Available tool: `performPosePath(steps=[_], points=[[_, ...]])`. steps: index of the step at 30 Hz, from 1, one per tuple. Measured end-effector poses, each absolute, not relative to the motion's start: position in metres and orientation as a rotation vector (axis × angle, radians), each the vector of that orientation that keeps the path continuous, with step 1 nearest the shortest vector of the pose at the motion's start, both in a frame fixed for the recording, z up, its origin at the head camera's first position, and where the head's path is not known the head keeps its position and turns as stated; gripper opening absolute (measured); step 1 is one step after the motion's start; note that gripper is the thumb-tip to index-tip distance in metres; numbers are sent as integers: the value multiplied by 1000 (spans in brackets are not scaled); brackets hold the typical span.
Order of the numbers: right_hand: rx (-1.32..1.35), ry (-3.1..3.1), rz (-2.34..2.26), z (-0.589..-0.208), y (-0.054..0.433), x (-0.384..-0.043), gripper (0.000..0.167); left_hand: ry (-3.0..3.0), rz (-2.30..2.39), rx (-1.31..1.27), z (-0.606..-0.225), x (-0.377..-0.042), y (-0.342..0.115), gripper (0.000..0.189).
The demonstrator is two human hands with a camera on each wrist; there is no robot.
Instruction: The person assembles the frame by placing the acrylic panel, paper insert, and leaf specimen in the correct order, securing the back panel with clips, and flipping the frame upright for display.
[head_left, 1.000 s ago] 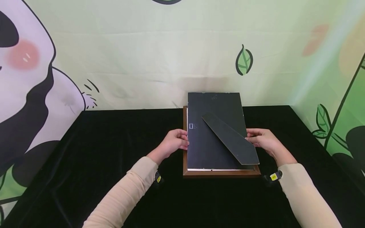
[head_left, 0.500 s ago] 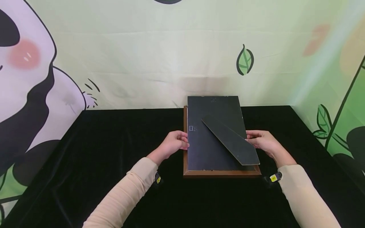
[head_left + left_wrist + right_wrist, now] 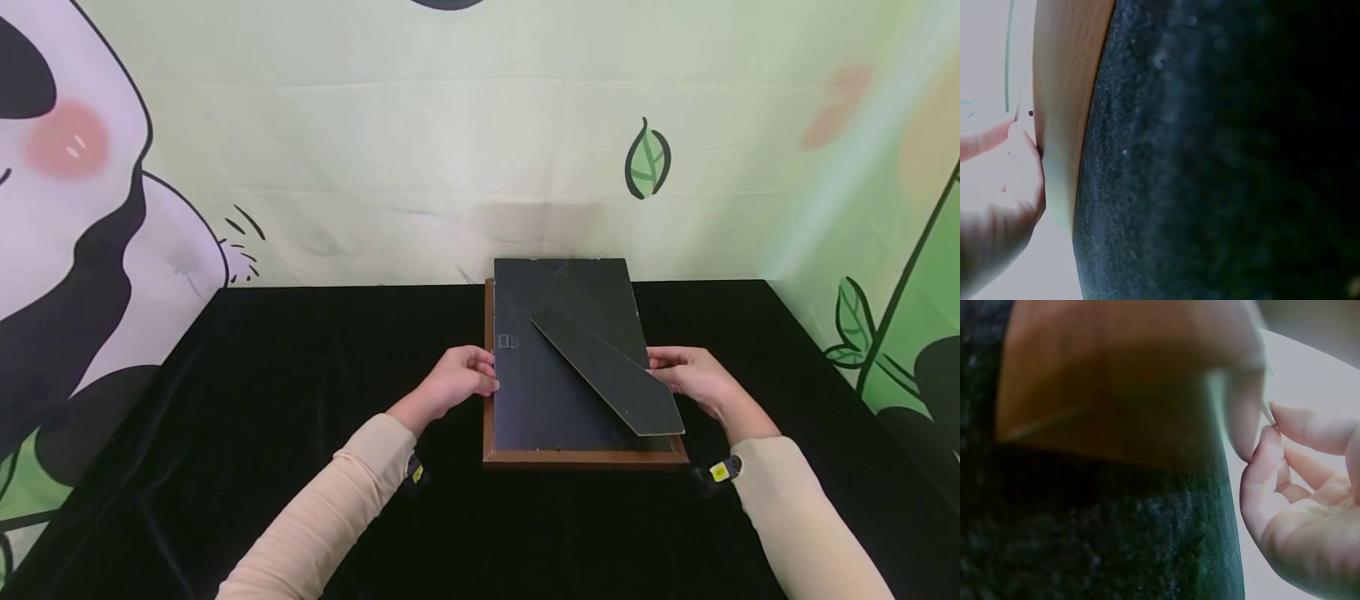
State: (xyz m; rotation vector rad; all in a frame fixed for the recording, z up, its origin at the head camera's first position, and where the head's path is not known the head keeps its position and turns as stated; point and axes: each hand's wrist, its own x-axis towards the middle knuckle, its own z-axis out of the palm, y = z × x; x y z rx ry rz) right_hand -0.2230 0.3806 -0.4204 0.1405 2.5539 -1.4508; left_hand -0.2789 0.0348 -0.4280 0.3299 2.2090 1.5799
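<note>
In the head view a brown wooden picture frame (image 3: 585, 457) lies on the black cloth. Over it is its black backing board (image 3: 536, 404), far end raised above the frame and near end down by the front rim. A dark easel leg (image 3: 615, 379) slants across the board to the lower right. My left hand (image 3: 456, 379) pinches the board's left edge between thumb and fingers. On the opposite side my right hand (image 3: 696, 375) pinches the right edge. Both wrist views show thumb and fingertips meeting at the thin edge, beside the wooden rim (image 3: 1063, 106).
Black cloth (image 3: 262, 400) covers the table around the frame. Behind it hangs a pale printed backdrop (image 3: 360, 167) with a panda and leaves, close to the table's back edge.
The board's far end has sunk lower toward the frame, and the pale strip at its near end is covered now. Both hands have come down slightly with it, keeping their pinch.
</note>
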Motion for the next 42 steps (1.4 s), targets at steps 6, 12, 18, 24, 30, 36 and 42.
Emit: performPosePath(steps=[6, 12, 18, 24, 30, 36, 42], points=[[121, 2564, -1430, -421, 381, -223, 46, 2221, 1564, 336, -429, -279, 35, 29], [100, 2573, -1409, -421, 381, -222, 45, 2253, 1528, 345, -429, -280, 35, 29], [110, 2575, -1384, -421, 381, -221, 44, 2290, 1478, 348, -428, -279, 36, 32], [94, 2596, -1353, -421, 381, -222, 43, 2311, 1450, 360, -427, -279, 37, 33], [90, 2614, -1325, -419, 381, -222, 43, 2313, 1434, 364, -425, -278, 37, 34], [98, 2604, -1327, -420, 383, -222, 43, 2316, 1417, 356, -425, -278, 36, 35], [84, 2595, -1350, -423, 383, -224, 43, 2322, 1407, 351, -428, -279, 35, 36]])
